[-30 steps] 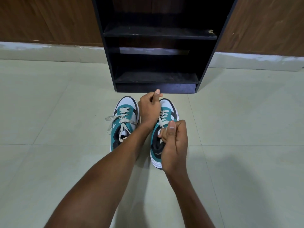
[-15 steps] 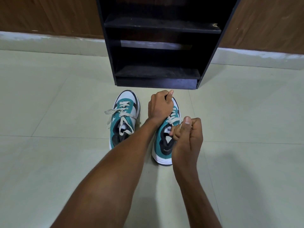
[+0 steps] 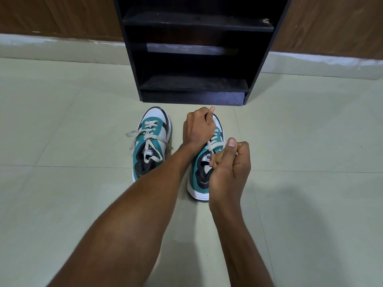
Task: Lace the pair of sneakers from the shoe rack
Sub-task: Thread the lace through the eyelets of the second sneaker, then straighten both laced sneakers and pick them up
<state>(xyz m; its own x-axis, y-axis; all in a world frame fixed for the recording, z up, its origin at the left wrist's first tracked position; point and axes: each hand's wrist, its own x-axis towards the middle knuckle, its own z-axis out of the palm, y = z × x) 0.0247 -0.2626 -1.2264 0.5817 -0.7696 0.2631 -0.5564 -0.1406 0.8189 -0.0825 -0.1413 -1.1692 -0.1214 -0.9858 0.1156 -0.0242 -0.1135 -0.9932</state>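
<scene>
Two teal, white and black sneakers stand side by side on the tiled floor, toes toward the rack. The left sneaker [image 3: 152,141] has its cream lace tied in a loose bow. Over the toe of the right sneaker [image 3: 202,172] my left hand [image 3: 198,127] is closed in a fist on one end of that shoe's lace [image 3: 215,144]. My right hand [image 3: 230,162] is closed on the other lace end, above the shoe's tongue and right side. The lace runs taut between the eyelets and my fists. Much of the right sneaker's front is hidden.
A black shoe rack [image 3: 196,48] with bare shelves stands just beyond the sneakers, against a brown wood wall [image 3: 51,15] with a pale skirting. Pale floor tiles [image 3: 62,121] spread to both sides.
My right hand has pulled its lace end outward to the right, away from the shoe's tongue. My left hand stayed fisted over the toe. The view tilted down slightly.
</scene>
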